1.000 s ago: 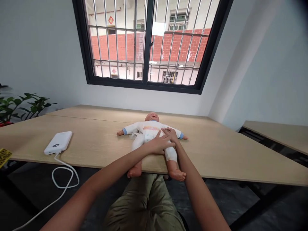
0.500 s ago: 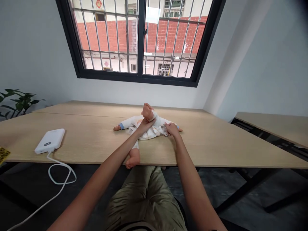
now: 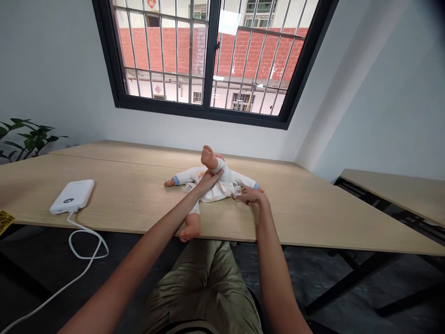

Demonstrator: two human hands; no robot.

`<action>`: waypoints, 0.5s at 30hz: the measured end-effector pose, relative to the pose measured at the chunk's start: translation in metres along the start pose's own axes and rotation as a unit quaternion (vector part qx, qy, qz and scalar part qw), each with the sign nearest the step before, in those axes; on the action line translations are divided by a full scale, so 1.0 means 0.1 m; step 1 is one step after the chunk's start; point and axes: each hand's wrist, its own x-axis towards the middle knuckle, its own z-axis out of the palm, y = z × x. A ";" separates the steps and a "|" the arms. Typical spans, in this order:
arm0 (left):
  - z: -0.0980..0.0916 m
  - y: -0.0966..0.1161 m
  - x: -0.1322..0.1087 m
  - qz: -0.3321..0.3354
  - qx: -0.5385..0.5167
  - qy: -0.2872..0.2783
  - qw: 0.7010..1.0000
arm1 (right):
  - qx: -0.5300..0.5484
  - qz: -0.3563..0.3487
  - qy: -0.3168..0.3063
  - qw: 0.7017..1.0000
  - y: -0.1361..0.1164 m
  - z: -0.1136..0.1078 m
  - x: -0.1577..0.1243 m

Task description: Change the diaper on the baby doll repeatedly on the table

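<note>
Doll (image 3: 190, 175) on its back on worktop (image 3: 313, 208), one leg (image 3: 224, 172) raised.
Left hand (image 3: 209, 181) wraps fingers round leg; right hand (image 3: 251, 195) curls fingers at diaper (image 3: 216, 192) edge, pinch unclear; slack hold could drop leg, rumpling diaper.

I count one doll (image 3: 225, 175) here, showing two bare feet (image 3: 208, 158) and two blue cuffs (image 3: 176, 180), with one left hand (image 3: 208, 181) and one right hand (image 3: 251, 195) from one person. Elsewhere I make it one white power bank (image 3: 73, 194), one white cable (image 3: 79, 277), one leafy plant (image 3: 33, 139) and one yellow sticker (image 3: 6, 221). There is one window (image 3: 209, 60) over by the wall (image 3: 146, 127), with two panes.
</note>
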 end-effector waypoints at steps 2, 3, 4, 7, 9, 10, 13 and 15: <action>-0.01 -0.02 0.01 0.004 -0.005 -0.002 1.000 | -0.004 -0.040 -0.012 0.999 0.02 0.01 0.02; -0.01 -0.02 0.01 0.006 -0.006 -0.004 1.000 | -0.010 -0.054 -0.013 0.998 0.03 0.02 0.03; -0.01 -0.02 0.00 0.007 -0.007 -0.006 1.000 | -0.014 -0.062 -0.012 0.998 0.03 0.02 0.05; 0.00 0.00 -0.01 0.007 -0.005 -0.014 1.000 | 0.016 -0.068 0.001 0.998 0.02 0.05 0.08; 0.00 0.03 -0.02 0.003 -0.001 -0.015 1.000 | 0.085 -0.071 0.024 0.994 0.02 0.05 0.09; 0.00 0.05 -0.02 0.001 0.003 -0.015 1.000 | 0.124 -0.073 0.038 0.989 0.02 0.05 0.09; 0.01 0.08 -0.04 0.007 0.035 -0.017 0.999 | 0.244 -0.098 0.075 0.962 0.03 0.03 0.10; 0.01 0.09 -0.04 0.020 0.064 -0.023 0.998 | 0.317 -0.126 0.099 0.935 0.03 0.02 0.12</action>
